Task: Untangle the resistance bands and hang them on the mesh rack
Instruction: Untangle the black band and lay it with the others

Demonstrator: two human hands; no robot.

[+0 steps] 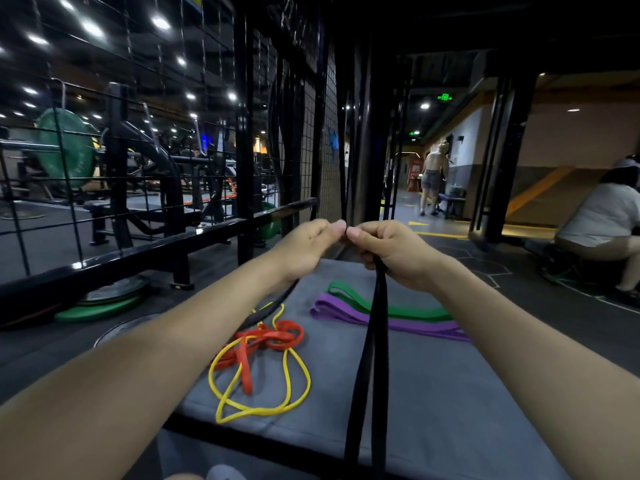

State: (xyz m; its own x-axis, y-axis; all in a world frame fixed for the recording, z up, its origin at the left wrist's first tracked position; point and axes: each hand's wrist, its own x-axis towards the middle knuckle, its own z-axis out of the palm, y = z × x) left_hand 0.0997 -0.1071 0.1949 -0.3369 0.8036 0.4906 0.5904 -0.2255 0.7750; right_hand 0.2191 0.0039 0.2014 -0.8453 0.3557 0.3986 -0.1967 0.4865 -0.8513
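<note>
Both my hands are raised in front of me and pinch the top of a black band (372, 344). My left hand (306, 245) and my right hand (388, 249) meet thumb to thumb. The band's loop hangs down from my right hand past the mat's near edge; another strand runs under my left wrist. On the grey mat (433, 393) lie a tangled red band (268, 341) and yellow band (277, 393), with a green band (398, 308) and a purple band (353, 315) flat beside them. The black mesh rack (322, 133) stands just beyond my hands, dark bands hanging on it.
A black steel frame (138, 251) and wire fence run along the left, with green weight plates (100, 308) on the floor beneath. A person squats at the far right (599, 230). Another person stands down the corridor (433, 178).
</note>
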